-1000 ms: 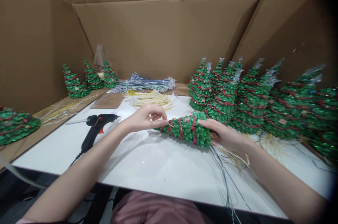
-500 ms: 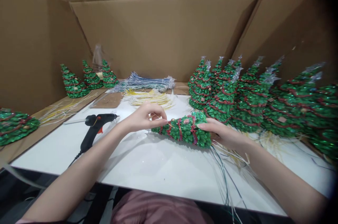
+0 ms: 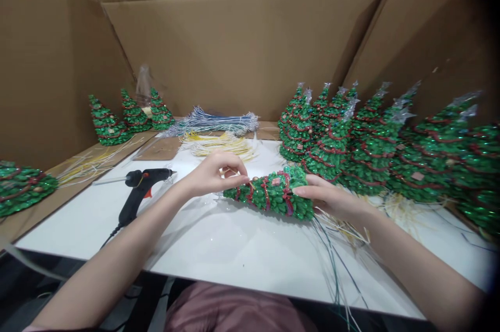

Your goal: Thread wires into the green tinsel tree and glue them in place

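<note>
A small green tree (image 3: pixel 269 194) with red garlands lies on its side on the white table (image 3: pixel 219 248), its narrow end to the left. Around its wide base on the right is my right hand (image 3: pixel 320 194), fingers closed on it. My left hand (image 3: pixel 222 173) is pinched at the upper side near the narrow end; a thin piece shows at the fingertips, too small to name. Green and white wires (image 3: pixel 332 259) trail from the base over the table's front edge.
A black glue gun (image 3: pixel 138 194) lies on the left. Bundles of blue-white wires (image 3: pixel 222 122) and yellow-white wires (image 3: pixel 219 145) lie behind. Decorated trees (image 3: pixel 371 149) crowd the right; several more trees (image 3: pixel 109 126) stand at left. Cardboard walls (image 3: pixel 234 50) enclose the table.
The lying tree and my right hand have shifted very slightly. My left hand keeps its pinch in nearly the same place.
</note>
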Demonstrator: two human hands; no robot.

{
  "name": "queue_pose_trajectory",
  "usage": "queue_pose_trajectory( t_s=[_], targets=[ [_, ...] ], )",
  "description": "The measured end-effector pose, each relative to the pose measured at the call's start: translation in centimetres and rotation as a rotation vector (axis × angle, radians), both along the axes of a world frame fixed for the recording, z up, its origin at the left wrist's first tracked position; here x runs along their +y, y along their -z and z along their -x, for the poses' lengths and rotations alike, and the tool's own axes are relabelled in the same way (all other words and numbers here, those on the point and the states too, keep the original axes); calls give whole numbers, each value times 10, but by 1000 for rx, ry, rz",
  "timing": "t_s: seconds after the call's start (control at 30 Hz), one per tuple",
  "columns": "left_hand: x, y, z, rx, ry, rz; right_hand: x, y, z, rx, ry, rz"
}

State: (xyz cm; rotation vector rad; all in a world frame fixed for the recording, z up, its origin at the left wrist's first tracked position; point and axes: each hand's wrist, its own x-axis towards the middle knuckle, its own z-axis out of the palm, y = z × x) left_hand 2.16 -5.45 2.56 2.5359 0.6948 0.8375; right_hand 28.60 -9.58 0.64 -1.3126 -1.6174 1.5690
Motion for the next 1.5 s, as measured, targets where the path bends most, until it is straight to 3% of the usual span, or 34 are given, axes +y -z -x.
queue_pose_trajectory(
  t_s=[0.37, 1.03, 1.5],
  targets=[
    [-1, 0, -2, -73, 25, -47, -2, -3, 2, 16, 15, 46],
    [-4, -1, -2, -9, 47, 4, -3, -4, 1, 67, 12, 78],
    [-4, -3, -3, -54, 51, 11, -6, -10, 1, 21, -60, 7]
  ],
)
